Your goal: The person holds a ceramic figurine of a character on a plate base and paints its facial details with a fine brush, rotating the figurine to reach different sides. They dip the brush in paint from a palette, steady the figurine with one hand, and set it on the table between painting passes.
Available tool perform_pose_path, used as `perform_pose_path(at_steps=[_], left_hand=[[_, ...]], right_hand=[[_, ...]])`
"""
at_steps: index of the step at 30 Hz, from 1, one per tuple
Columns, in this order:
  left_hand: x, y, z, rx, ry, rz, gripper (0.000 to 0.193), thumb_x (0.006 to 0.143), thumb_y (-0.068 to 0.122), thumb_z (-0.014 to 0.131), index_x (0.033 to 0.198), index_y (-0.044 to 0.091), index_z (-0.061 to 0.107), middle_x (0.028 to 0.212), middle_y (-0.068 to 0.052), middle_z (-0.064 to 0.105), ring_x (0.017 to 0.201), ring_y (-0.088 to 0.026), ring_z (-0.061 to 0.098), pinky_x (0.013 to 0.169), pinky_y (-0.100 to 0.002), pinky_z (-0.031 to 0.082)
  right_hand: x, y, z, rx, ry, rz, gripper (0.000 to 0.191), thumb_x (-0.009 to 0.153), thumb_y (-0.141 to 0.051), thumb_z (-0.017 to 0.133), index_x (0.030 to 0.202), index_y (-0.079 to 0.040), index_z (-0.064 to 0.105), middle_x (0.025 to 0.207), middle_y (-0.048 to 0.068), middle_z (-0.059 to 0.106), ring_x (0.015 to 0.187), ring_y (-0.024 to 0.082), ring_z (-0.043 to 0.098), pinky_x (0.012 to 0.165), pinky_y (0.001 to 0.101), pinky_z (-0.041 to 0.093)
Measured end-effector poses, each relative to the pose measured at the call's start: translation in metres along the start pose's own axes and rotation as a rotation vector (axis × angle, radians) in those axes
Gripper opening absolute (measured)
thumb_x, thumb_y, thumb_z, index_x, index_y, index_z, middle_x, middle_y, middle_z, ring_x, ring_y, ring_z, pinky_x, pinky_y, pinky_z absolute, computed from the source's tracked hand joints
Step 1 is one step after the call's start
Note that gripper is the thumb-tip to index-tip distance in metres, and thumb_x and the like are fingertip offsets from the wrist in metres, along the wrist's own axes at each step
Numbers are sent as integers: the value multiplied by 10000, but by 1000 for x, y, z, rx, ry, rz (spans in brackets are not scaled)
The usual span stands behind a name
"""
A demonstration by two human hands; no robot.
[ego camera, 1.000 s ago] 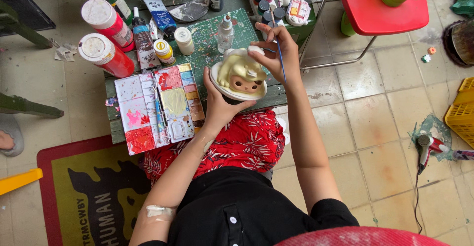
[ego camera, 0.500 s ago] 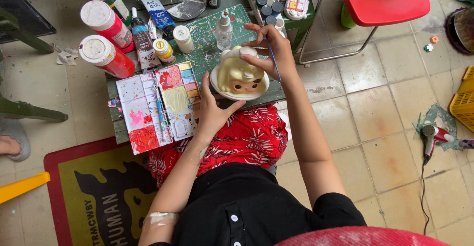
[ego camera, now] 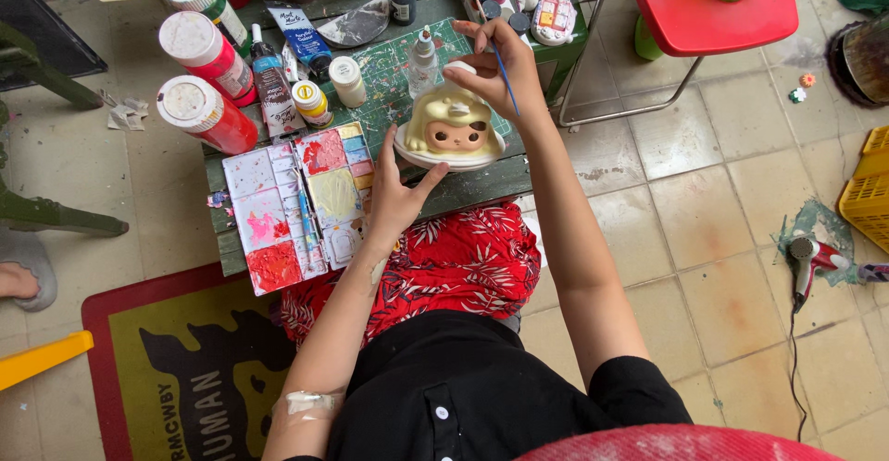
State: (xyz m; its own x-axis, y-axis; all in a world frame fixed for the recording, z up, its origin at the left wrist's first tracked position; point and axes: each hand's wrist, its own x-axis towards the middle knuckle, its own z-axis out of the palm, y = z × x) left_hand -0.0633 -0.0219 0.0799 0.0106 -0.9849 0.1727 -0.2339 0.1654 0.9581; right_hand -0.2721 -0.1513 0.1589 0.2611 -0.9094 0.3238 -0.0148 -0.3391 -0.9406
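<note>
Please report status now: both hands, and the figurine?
Left hand cradles figurine from below. Right hand holds thin brush at its top. Palette beside, nothing blocking.

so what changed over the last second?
The figurine head was turned: its face now points toward the person instead of mostly its crown. The left hand keeps cradling it from below; the right hand stays on top with the blue brush. Palette and paint bottles unchanged.

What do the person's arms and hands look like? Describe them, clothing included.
Both arms are bare from short black sleeves. The left hand and right hand wear no gloves, and I can make out no rings. A pale bandage wraps the left arm near the elbow.
</note>
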Motion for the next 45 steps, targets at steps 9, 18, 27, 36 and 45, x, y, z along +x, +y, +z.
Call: perform_pose_path(at_steps=[9, 18, 27, 36, 45], left_hand=[[9, -2, -3, -150, -52, -71, 1028, 873, 486, 807, 1578, 14, 226, 1476, -268, 492, 1283, -315, 634, 1045, -398, 545], [-16, -1, 7, -319, -107, -46, 1101, 786, 197, 923, 1573, -4, 180, 1553, -236, 423, 1384, -287, 546, 1142, -400, 501], [-32, -10, 19, -309, -152, -112, 1187, 767, 153, 905, 1593, -4, 67, 1591, -241, 316, 1390, -292, 522, 1099, -397, 510], [-29, -35, 30, -558, -93, -408, 895, 1018, 495, 498, 1611, 58, -10, 1568, -188, 348, 1347, -248, 531, 1056, -362, 492], [-16, -40, 36, -733, -220, -654, 825, 1004, 659, 294, 1581, 70, 296, 1473, -178, 542, 1273, -287, 611, 1076, -404, 467]], right_hand=[[10, -8, 5, -17, 2, 9, 480, 897, -64, 870, 998, -66, 401, 1432, 189, 626, 1112, 214, 758, 903, 319, 648], [-44, -27, 2, -94, -30, -49, 500, 881, -34, 883, 992, -46, 395, 1497, 207, 575, 1231, 259, 720, 995, 394, 595], [-85, -23, 0, -128, 38, -4, 529, 837, -90, 913, 967, -41, 402, 1480, 212, 587, 1232, 263, 707, 966, 395, 599], [-96, -32, -5, -314, -5, -110, 551, 849, -145, 929, 949, -31, 399, 1438, 230, 634, 1205, 275, 737, 973, 362, 637], [-97, -46, -7, -236, -23, -94, 526, 888, -86, 888, 964, -51, 369, 1482, 248, 579, 1266, 300, 693, 980, 362, 631]])
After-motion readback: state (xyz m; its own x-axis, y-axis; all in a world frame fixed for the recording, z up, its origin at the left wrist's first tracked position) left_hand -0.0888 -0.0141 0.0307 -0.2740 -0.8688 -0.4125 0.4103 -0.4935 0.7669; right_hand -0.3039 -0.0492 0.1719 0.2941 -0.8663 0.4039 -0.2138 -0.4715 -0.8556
